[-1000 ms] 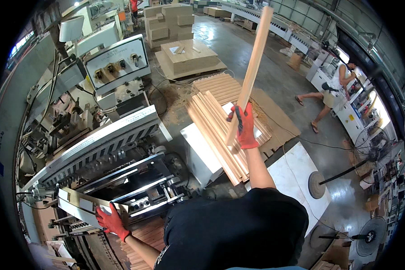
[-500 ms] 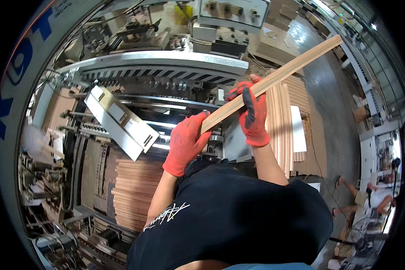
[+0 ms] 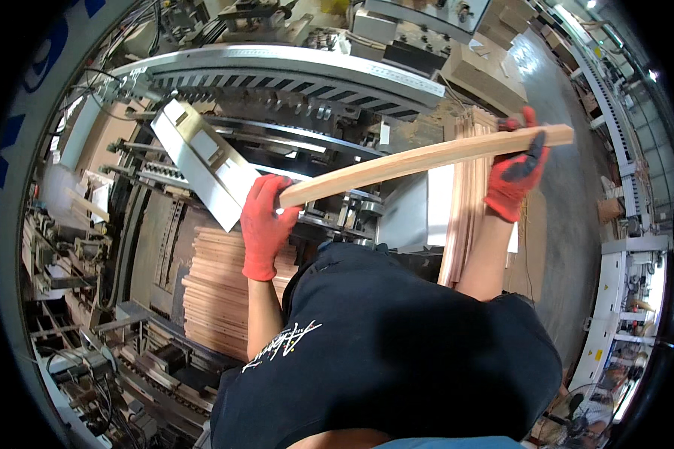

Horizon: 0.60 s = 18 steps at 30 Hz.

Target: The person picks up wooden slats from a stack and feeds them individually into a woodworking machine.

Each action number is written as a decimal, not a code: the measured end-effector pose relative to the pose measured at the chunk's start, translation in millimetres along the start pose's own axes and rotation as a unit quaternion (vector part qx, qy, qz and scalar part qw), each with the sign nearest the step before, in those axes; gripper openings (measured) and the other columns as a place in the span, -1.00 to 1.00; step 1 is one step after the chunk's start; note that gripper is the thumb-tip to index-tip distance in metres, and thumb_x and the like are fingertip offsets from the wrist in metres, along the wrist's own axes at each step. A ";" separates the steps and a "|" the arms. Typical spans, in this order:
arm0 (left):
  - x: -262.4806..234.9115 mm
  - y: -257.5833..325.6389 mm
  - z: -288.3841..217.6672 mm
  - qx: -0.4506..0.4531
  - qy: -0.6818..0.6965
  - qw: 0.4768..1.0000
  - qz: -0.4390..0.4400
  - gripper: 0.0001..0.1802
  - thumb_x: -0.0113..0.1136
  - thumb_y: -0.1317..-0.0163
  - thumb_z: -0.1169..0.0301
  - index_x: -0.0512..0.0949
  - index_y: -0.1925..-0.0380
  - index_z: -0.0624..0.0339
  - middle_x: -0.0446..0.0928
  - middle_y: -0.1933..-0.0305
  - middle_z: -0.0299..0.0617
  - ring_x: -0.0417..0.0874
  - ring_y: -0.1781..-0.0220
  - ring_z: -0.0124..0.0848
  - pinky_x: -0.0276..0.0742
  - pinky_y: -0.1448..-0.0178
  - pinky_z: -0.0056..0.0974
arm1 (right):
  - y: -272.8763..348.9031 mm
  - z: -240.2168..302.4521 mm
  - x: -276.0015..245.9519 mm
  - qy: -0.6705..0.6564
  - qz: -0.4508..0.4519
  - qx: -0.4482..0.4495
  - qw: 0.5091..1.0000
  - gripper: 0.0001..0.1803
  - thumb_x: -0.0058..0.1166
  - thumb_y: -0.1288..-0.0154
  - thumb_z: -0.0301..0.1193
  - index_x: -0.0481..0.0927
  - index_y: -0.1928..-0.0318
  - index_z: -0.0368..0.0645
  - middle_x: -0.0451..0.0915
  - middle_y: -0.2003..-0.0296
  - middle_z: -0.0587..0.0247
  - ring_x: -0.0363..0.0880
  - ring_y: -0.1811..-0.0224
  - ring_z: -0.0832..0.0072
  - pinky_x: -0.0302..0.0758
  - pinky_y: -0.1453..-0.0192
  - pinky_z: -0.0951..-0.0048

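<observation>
Bright, even overhead workshop light, with glare on the polished floor (image 3: 554, 97) upper right. Heavy fisheye bending toward a black rim; slight edge blur.

Both arms are reaching up and forward, bare below the short sleeves. The left hand (image 3: 264, 224) in a red glove is curling shut, fingers wrapping in. The right hand (image 3: 515, 170), also red-gloved, is gripping higher, farther out, wrist bent.
</observation>
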<state>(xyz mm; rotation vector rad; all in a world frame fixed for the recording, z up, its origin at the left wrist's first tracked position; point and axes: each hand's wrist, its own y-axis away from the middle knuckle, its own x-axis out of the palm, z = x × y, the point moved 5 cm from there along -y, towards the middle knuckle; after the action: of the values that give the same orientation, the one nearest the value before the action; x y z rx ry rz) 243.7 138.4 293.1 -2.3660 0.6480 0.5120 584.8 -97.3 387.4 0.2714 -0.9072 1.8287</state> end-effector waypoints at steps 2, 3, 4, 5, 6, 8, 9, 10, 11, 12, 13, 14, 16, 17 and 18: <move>-7.1 -1.2 0.3 0.052 -0.145 0.988 -0.027 -0.66 0.37 0.07 0.41 0.59 0.21 0.04 0.59 0.20 -0.32 0.58 0.14 -0.25 0.41 0.03 -0.17 | -2.6 13.2 -8.9 0.011 -0.064 -0.072 0.995 -0.58 -0.05 -0.52 -0.21 0.41 -0.19 -0.25 0.56 0.03 0.05 0.62 0.11 0.27 0.59 -0.07 0.22; -8.8 -3.1 -1.2 0.059 -0.175 0.982 -0.033 -0.69 0.38 0.07 0.40 0.60 0.24 0.01 0.59 0.22 -0.36 0.57 0.12 -0.28 0.37 0.01 -0.18 | -1.1 26.5 -4.8 0.060 -0.132 -0.150 0.978 -0.58 -0.04 -0.51 -0.25 0.39 -0.22 -0.24 0.52 -0.06 0.05 0.63 0.07 0.23 0.59 -0.10 0.21; -10.6 -4.9 0.2 0.046 -0.165 0.985 -0.037 -0.69 0.39 0.09 0.40 0.60 0.26 0.02 0.59 0.24 -0.36 0.56 0.13 -0.28 0.37 0.02 -0.17 | -2.5 32.7 -3.2 0.071 -0.144 -0.165 0.973 -0.56 -0.03 -0.50 -0.27 0.37 -0.26 -0.22 0.48 -0.12 0.06 0.61 0.02 0.22 0.58 -0.13 0.21; -10.5 -7.4 1.9 0.032 -0.153 0.987 -0.041 -0.69 0.39 0.11 0.40 0.61 0.28 0.03 0.59 0.26 -0.36 0.56 0.14 -0.27 0.38 0.02 -0.17 | -4.4 42.5 -7.7 0.083 -0.156 -0.180 0.968 -0.53 -0.02 -0.49 -0.29 0.34 -0.30 -0.21 0.44 -0.18 0.07 0.59 -0.03 0.21 0.57 -0.15 0.21; -11.2 -11.1 5.1 0.026 -0.132 0.990 -0.037 -0.68 0.40 0.17 0.40 0.61 0.31 0.04 0.58 0.29 -0.36 0.56 0.15 -0.26 0.38 0.03 -0.16 | -8.0 56.7 -9.2 0.161 -0.132 -0.222 0.952 -0.52 -0.01 -0.49 -0.28 0.34 -0.31 -0.19 0.42 -0.22 0.08 0.56 -0.08 0.21 0.55 -0.18 0.20; -18.4 -14.9 8.2 0.033 -0.141 0.987 -0.072 -0.69 0.41 0.24 0.43 0.61 0.38 0.06 0.57 0.37 -0.33 0.56 0.25 -0.24 0.41 0.12 -0.18 | -18.0 54.0 -35.3 0.330 -0.064 -0.306 0.891 -0.51 -0.01 -0.48 -0.23 0.38 -0.31 -0.15 0.42 -0.25 0.09 0.51 -0.18 0.19 0.49 -0.24 0.17; -19.6 -18.4 15.2 0.042 -0.136 0.986 -0.092 -0.70 0.42 0.25 0.44 0.61 0.40 0.06 0.57 0.40 -0.32 0.56 0.29 -0.24 0.43 0.15 -0.18 | -15.0 52.2 -40.3 0.436 -0.010 -0.358 0.825 -0.52 -0.02 -0.48 -0.19 0.41 -0.30 -0.13 0.43 -0.26 0.09 0.47 -0.22 0.19 0.46 -0.27 0.15; -27.3 -20.6 24.4 0.046 -0.129 0.983 -0.123 -0.70 0.44 0.28 0.45 0.60 0.43 0.06 0.57 0.42 -0.32 0.56 0.33 -0.23 0.44 0.19 -0.19 | -5.3 56.0 -17.9 0.558 0.078 -0.421 0.710 -0.51 -0.02 -0.46 -0.10 0.48 -0.24 -0.13 0.45 -0.25 0.10 0.43 -0.26 0.16 0.40 -0.31 0.11; -40.0 -20.9 33.0 0.029 -0.152 0.978 -0.143 -0.70 0.46 0.30 0.44 0.59 0.46 0.03 0.57 0.43 -0.32 0.56 0.32 -0.22 0.44 0.19 -0.18 | 5.5 51.6 1.6 0.648 0.166 -0.474 0.573 -0.48 -0.03 -0.45 -0.01 0.54 -0.19 -0.13 0.47 -0.25 0.10 0.39 -0.30 0.14 0.34 -0.35 0.07; -45.7 -24.7 41.5 0.026 -0.163 0.978 -0.128 -0.70 0.46 0.30 0.43 0.58 0.47 0.02 0.56 0.44 -0.33 0.56 0.32 -0.22 0.44 0.19 -0.18 | 9.9 47.3 2.1 0.656 0.209 -0.458 0.563 -0.36 -0.02 -0.36 0.18 0.62 -0.08 -0.11 0.53 -0.20 0.12 0.41 -0.25 0.06 0.29 -0.34 0.02; -56.4 -26.3 50.2 0.019 -0.184 0.976 -0.119 -0.70 0.47 0.31 0.42 0.57 0.49 0.00 0.55 0.45 -0.33 0.55 0.33 -0.21 0.44 0.20 -0.17 | 15.8 37.1 8.4 0.658 0.254 -0.452 0.547 -0.33 0.13 -0.23 0.20 0.61 -0.07 -0.11 0.56 -0.14 0.14 0.46 -0.17 0.07 0.32 -0.30 0.02; -66.8 -26.3 57.7 0.026 -0.206 0.970 -0.126 -0.69 0.47 0.31 0.39 0.55 0.49 -0.01 0.55 0.43 -0.34 0.55 0.30 -0.21 0.43 0.18 -0.16 | 20.2 20.6 5.2 0.636 0.296 -0.435 0.565 -0.37 0.28 -0.13 0.11 0.61 -0.03 -0.10 0.59 -0.06 0.16 0.50 -0.10 0.09 0.35 -0.25 0.04; -80.7 -32.5 63.5 0.039 -0.246 0.961 -0.119 -0.67 0.47 0.30 0.34 0.55 0.46 -0.02 0.55 0.38 -0.36 0.55 0.23 -0.21 0.41 0.10 -0.13 | 26.5 -6.8 -18.8 0.674 0.339 -0.385 0.532 -0.56 0.36 -0.04 -0.27 0.62 0.03 -0.02 0.60 0.07 0.29 0.53 -0.01 0.23 0.40 -0.16 0.12; -85.3 -35.9 64.2 0.042 -0.268 0.957 -0.107 -0.66 0.46 0.30 0.32 0.55 0.43 -0.03 0.55 0.35 -0.36 0.55 0.19 -0.21 0.40 0.05 -0.11 | 34.6 -19.4 -21.3 0.696 0.387 -0.299 0.527 -0.65 0.34 0.00 -0.38 0.61 0.13 0.02 0.58 0.18 0.35 0.53 0.06 0.29 0.40 -0.11 0.14; -90.8 -39.4 64.4 0.058 -0.291 0.945 -0.141 -0.61 0.48 0.27 0.26 0.56 0.37 -0.02 0.55 0.31 -0.32 0.56 0.14 -0.18 0.39 0.00 -0.09 | 49.5 -28.3 -10.6 0.686 0.429 -0.241 0.536 -0.72 0.32 0.01 -0.41 0.56 0.24 0.01 0.54 0.29 0.34 0.52 0.13 0.28 0.41 -0.03 0.16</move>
<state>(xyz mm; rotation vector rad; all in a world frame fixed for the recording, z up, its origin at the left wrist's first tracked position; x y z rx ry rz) 180.3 236.6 310.1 -1.9997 0.0635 0.9557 552.6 -94.2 339.3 -2.0506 -0.2209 1.6885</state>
